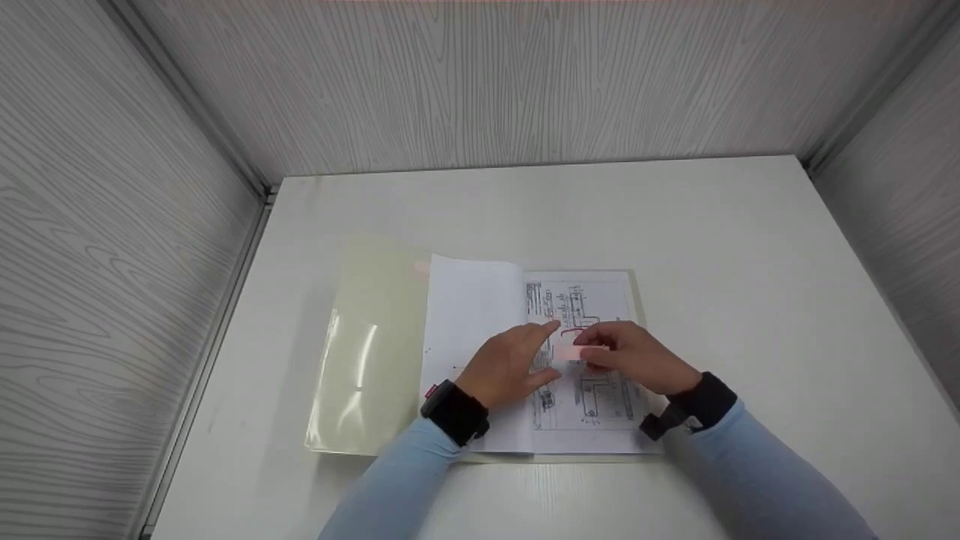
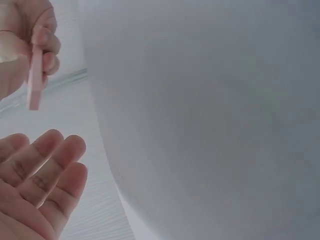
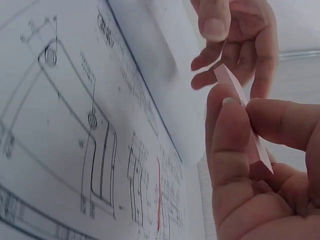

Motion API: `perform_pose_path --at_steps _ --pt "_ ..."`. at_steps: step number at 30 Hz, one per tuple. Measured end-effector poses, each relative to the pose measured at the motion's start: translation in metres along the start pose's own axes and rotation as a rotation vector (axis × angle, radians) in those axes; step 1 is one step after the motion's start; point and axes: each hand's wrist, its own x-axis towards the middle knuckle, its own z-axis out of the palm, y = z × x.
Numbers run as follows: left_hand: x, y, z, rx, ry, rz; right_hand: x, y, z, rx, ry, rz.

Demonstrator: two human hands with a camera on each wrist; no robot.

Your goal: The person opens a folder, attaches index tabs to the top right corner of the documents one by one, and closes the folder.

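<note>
My right hand [image 1: 637, 356] pinches a slim pink sticky note pad [image 3: 240, 100] between thumb and fingers, above the drawing page. The left hand [image 1: 506, 365] hovers beside it with fingers extended and thumb apart, holding nothing; its wrist lies over the white turned page [image 1: 474, 300]. In the left wrist view, the pink pad [image 2: 35, 80] stands a little away from the left fingertips [image 2: 72, 150]. Below both hands lies an open folder of papers, its right page [image 1: 600, 409] printed with black line drawings and a red mark.
The folder's pale yellow cover [image 1: 367, 360] is spread to the left and looks slightly raised. A small pink tab [image 1: 421, 267] shows at the white page's upper left edge. Grey wood-grain panels [image 1: 487, 90] enclose the white table [image 1: 750, 262] at the back and sides.
</note>
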Motion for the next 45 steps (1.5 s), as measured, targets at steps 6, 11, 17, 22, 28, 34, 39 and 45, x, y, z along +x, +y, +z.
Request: perform_pose_path --at_steps 6,11,17,22,28,34,39,45 --pt "0.0 0.002 0.003 0.051 0.012 0.032 -0.004 -0.005 0.012 0.08 -0.011 -0.021" --pt "-0.001 0.002 0.003 0.066 0.019 0.037 -0.005 -0.007 0.016 0.091 -0.013 -0.024" --pt "-0.001 0.002 0.002 0.063 0.038 0.035 -0.006 -0.005 0.014 0.082 -0.003 -0.015" --pt "-0.002 0.0 0.002 0.044 0.067 0.015 -0.01 -0.002 0.007 0.093 0.025 0.001" --pt "-0.002 -0.002 0.002 0.038 0.086 0.002 -0.011 -0.002 0.005 0.062 0.042 -0.05" --pt "-0.003 -0.001 0.001 0.047 0.074 0.001 -0.011 -0.005 0.008 0.065 0.058 -0.065" --pt "-0.002 -0.001 -0.001 0.041 0.073 -0.002 -0.01 -0.008 0.012 0.059 0.068 -0.063" --pt "-0.001 -0.001 -0.003 0.014 0.075 -0.015 -0.009 -0.01 0.015 0.007 0.092 -0.067"
